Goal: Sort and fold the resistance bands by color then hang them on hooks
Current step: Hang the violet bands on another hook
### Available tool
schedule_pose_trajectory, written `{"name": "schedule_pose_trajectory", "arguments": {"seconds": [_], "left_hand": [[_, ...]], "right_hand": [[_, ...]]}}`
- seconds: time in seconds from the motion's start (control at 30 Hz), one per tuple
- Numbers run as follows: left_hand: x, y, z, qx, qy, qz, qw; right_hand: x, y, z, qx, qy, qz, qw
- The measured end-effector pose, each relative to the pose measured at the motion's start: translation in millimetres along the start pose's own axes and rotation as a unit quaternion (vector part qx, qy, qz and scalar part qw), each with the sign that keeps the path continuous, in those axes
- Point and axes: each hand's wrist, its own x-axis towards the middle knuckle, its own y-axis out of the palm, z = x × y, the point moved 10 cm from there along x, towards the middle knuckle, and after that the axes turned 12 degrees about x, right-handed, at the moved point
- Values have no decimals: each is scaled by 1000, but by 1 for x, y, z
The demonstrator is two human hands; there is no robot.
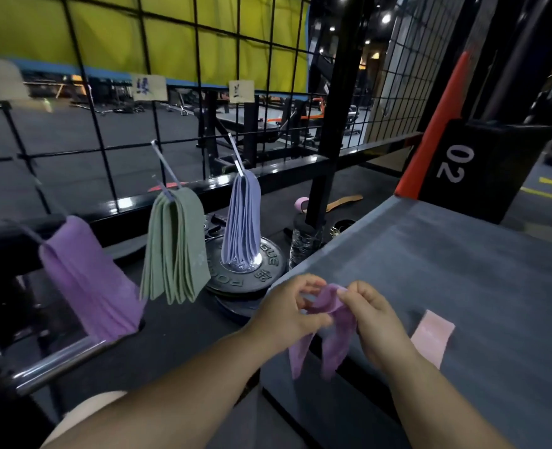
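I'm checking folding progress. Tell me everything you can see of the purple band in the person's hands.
The purple band is a flat, matte lilac strip of soft, stretchy-looking material. The left hand and right hand pinch its bunched top, by the near edge of the grey platform. Below the hands two lengths hang loose side by side, ends free. It is not yet hung.

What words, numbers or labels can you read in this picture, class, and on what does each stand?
"02": white, on the black box.
"GUE" and "25": raised on the weight plate; its other letters are hidden or blurred.
Three paper tags on the wire grid: one handwritten character each, too blurred to read surely.
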Motion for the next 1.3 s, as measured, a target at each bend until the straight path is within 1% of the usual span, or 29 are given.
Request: {"name": "schedule_pose_trajectory", "arguments": {"seconds": [0.07,0.2,0.33,0.4,0.47,0.63,0.77,0.83,0.93,1.03,1.1,1.17,1.23,1.3], "left_hand": [[-5,-6,-2,1,3,-1,1000],[-17,-24,-7,-6,2,-33,999],[-28,-39,-10,-61,-15,-50,997],[-34,-51,-13,-81,-25,-60,995],[-40,-64,-15,-119,-38,-78,989],[-52,-93,-22,-186,-54,-107,975],[-72,-119,-35,-224,-24,-128,966],[-85,-135,-38,-212,-15,-145,966],[-108,-168,-36,-153,0,-203,967],[-140,-205,-37,-108,46,-276,954],[-159,-226,-34,-112,57,-309,943],[-174,-245,-25,-125,47,-335,933],[-185,-261,-17,-121,28,-361,924],[-199,-278,-10,-101,16,-416,904]], "right_hand": [[-2,7,3,-3,-11,10,1000],[-6,25,10,1,-25,52,998],[-9,42,21,17,-26,86,996],[-11,52,27,43,-17,110,993],[-16,65,33,77,-3,147,986],[-28,99,49,85,5,236,968],[-34,123,62,118,15,284,952],[-33,139,67,134,15,298,945],[-30,166,73,126,7,325,937],[-32,203,77,90,11,357,930],[-36,229,81,78,9,386,919],[-41,256,87,74,-3,405,911],[-43,278,90,80,-9,406,910],[-42,296,91,84,-9,401,912]]}}
